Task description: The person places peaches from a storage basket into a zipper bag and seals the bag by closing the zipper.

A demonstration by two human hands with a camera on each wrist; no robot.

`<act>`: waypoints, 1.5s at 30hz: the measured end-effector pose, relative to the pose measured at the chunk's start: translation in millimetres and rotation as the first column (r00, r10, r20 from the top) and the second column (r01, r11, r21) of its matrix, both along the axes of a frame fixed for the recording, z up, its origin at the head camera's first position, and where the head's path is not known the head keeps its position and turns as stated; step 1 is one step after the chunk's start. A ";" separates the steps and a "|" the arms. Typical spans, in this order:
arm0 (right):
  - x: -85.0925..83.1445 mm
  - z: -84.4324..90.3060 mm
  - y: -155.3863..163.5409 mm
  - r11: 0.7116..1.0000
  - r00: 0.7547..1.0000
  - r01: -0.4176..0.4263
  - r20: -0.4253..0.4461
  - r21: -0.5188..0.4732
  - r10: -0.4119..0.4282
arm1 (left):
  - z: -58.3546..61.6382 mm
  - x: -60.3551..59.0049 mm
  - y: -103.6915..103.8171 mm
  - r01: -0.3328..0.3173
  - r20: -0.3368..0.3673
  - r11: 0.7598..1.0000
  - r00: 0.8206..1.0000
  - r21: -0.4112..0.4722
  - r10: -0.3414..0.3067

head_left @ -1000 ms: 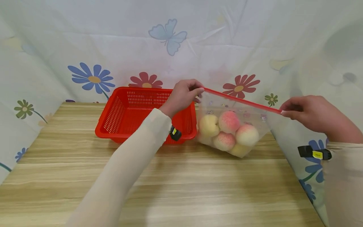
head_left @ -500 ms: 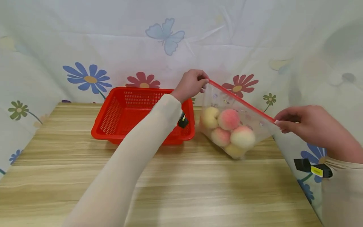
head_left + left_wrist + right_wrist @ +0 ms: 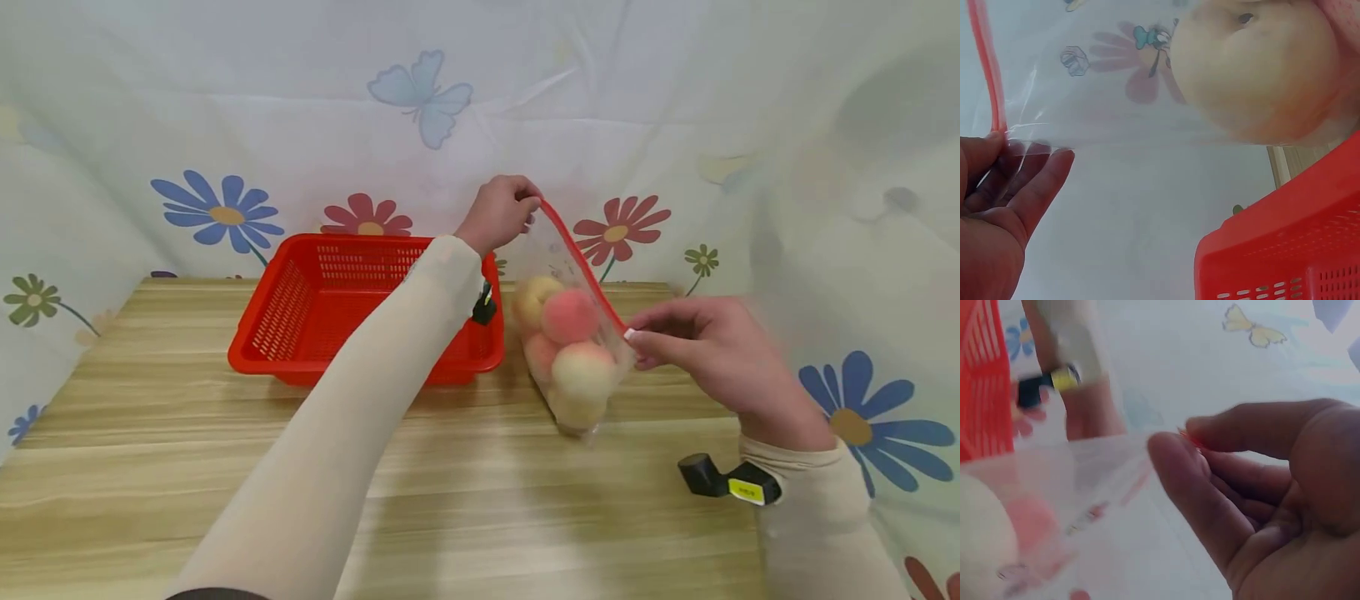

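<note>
A clear zip bag (image 3: 576,248) with a red zip strip hangs between my two hands, with several pink and cream peaches (image 3: 570,316) bunched inside. The far top corner, by the strip's end, is pinched by my left hand (image 3: 498,210); in the left wrist view that hand (image 3: 1004,194) has thumb and fingers on the corner. My right hand (image 3: 720,354) pinches the strip's near end between thumb and forefinger, as the right wrist view of the hand (image 3: 1247,487) also shows. Whether the bag's bottom touches the table is hard to tell.
Left of the bag, a red plastic basket (image 3: 255,367) with slotted walls stands on the wood-grain table (image 3: 465,517). My left forearm crosses over its right part. A flower-print cloth (image 3: 300,142) hangs behind and at the sides.
My right hand has swung left and toward me, turning the bag so its strip slants steeply. My left hand has risen slightly. Both keep hold of the bag.
</note>
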State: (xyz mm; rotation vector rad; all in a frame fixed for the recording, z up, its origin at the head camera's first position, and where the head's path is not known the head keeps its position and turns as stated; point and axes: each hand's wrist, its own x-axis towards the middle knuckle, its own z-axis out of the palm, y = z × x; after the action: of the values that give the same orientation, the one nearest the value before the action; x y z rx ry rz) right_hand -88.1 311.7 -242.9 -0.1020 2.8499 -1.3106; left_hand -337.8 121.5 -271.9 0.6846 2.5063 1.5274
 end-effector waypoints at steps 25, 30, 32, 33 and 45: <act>-32.0 2.0 -22.1 0.980 0.985 -0.163 -0.075 -0.112 0.156 | -2.8 0.3 5.6 0.002 -0.053 1.000 0.999 0.008 -0.001; -55.8 6.8 -21.4 0.998 0.992 -0.057 -0.114 -0.024 0.054 | -2.8 0.7 3.7 0.001 -0.054 1.000 0.999 0.008 -0.001; -67.8 7.2 -20.9 0.999 0.990 -0.029 -0.139 0.032 0.033 | -2.2 0.9 3.5 -0.001 -0.049 1.000 0.999 0.008 0.001; -73.9 6.9 -20.5 0.998 0.987 -0.021 -0.155 0.062 0.031 | -1.9 1.2 3.6 0.000 -0.045 1.000 0.999 0.008 0.001; -137.2 -3.7 -16.5 0.889 0.933 0.031 -0.332 0.456 0.138 | 1.9 7.0 5.1 0.031 -0.068 1.000 0.997 0.005 -0.031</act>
State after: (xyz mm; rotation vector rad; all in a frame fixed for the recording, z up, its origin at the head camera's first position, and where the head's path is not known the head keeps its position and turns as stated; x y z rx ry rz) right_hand -225.3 295.2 -246.6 -0.4554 3.3407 -0.6264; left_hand -330.8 126.6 -270.0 0.7858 2.5280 1.5278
